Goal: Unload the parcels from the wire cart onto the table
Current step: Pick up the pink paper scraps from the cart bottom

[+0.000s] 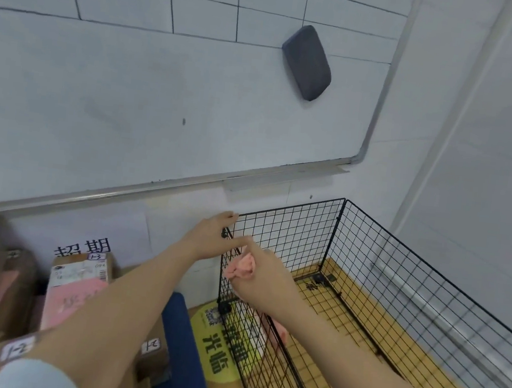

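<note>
Gripping one pink parcel (240, 270): right hand (265, 279).

A whiteboard (164, 87) with eraser (306, 62) hangs on the wall (495, 125).
</note>
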`<state>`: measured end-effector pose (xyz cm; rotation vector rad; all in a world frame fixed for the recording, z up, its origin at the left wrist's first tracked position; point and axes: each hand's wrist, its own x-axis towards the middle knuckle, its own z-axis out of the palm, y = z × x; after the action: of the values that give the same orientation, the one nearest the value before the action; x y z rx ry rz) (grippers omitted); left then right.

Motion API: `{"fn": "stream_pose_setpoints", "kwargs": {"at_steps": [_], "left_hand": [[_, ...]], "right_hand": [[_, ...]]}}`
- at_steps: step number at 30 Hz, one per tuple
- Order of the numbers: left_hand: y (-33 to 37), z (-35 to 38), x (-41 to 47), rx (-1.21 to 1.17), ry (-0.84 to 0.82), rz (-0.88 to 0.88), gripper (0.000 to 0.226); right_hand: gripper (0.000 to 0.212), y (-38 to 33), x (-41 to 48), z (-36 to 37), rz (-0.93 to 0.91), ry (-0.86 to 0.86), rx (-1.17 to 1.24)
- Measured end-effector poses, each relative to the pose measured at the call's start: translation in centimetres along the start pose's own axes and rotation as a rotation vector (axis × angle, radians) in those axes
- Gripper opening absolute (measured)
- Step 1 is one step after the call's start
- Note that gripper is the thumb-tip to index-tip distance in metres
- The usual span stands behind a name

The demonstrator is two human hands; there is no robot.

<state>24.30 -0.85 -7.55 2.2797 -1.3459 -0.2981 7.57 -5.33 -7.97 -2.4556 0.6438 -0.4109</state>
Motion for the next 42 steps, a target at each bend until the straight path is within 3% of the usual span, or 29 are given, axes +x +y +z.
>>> {"fn": "stream_pose_setpoints", "kwargs": {"at_steps": [6,13,18,25,29,32,37,42], "left_hand": [[1.5,0.9,-1.3,0.104,-0.1,-0.095,0.087],[4.8,2.2,-4.1,0.196,-0.126,-0.145,0.094],[8.4,4.1,-7.8,0.252,-0.196,-0.122,0.103],[11.9,5.4,-13.0,0.233,-0.248,-0.128,0.096],[12.4,5.7,-14.2,0.214,-0.239,-0.17,0.108],[12.5,5.9,-14.7,0.19,-0.19,-0.183,0.115],[13.2,6.3,-14.6,0.214,-0.102,-0.223,0.104],[15.9,7.6,-16.5,0.179,-0.02,-0.345,0.102]], "right_hand": [[0.024,-0.6,-5.0,-2.0,0.002,-0.046,-0.02],[0.042,-0.5,-12.4,-4.1,0.004,-0.037,-0.105],[0.049,-1.0,-13.7,-4.1,0.05,-0.018,-0.038],[0.037,-0.6,-17.4,-4.4,0.034,0.007,-0.047],[0.046,-0.8,-20.0,-5.9,-0.008,-0.063,-0.111],[0.031,-0.6,-22.2,-7.5,-0.077,-0.162,-0.165],[0.022,1.6,-25.3,-9.3,-0.159,-0.316,-0.162],[0.024,2.2,-27.6,-10.0,-0.276,-0.286,-0.175]]}}
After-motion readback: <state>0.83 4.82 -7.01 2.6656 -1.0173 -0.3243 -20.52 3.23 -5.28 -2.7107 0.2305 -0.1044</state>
